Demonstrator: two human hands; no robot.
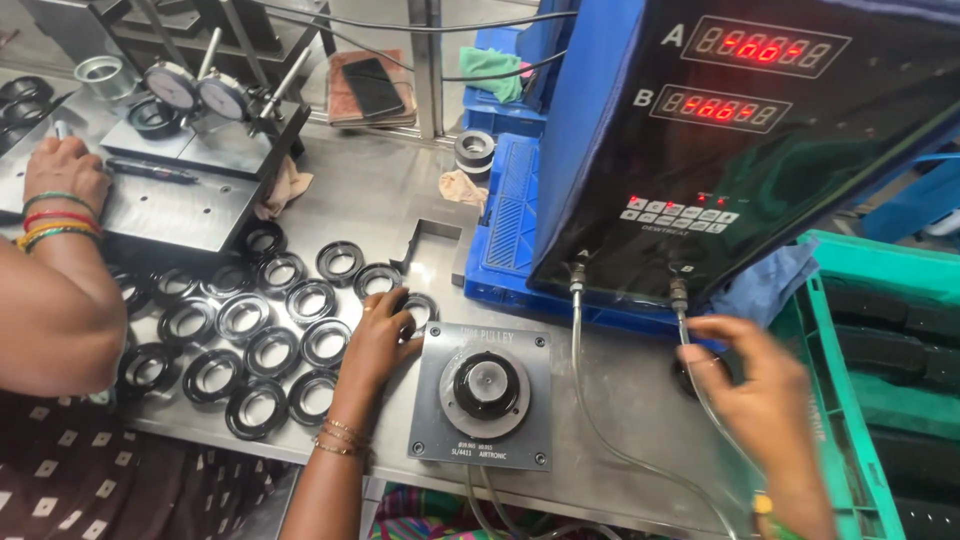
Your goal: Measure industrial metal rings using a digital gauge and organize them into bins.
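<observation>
My left hand [378, 340], with thin bangles on the wrist, rests on the steel bench [380, 195] and its fingers close on a black ring [420, 306] at the right end of a spread of black rings [268, 350]. Just right of it stands a grey square gauge plate [430, 420] with a round black plug [487, 385] in its middle. My right hand [752, 385] is blurred, right of the clear hoses [580, 370]. Its fingers curl around a dark ring [690, 377] near the bench's right end.
A black display box [740, 150] with red digits sits on a blue tray [510, 215]. A green crate [850, 420] of dark parts is at the right. At the left, another person's arm and hand [62, 172] lie on a dark fixture with two dial gauges [197, 92]. A phone [372, 85] lies behind.
</observation>
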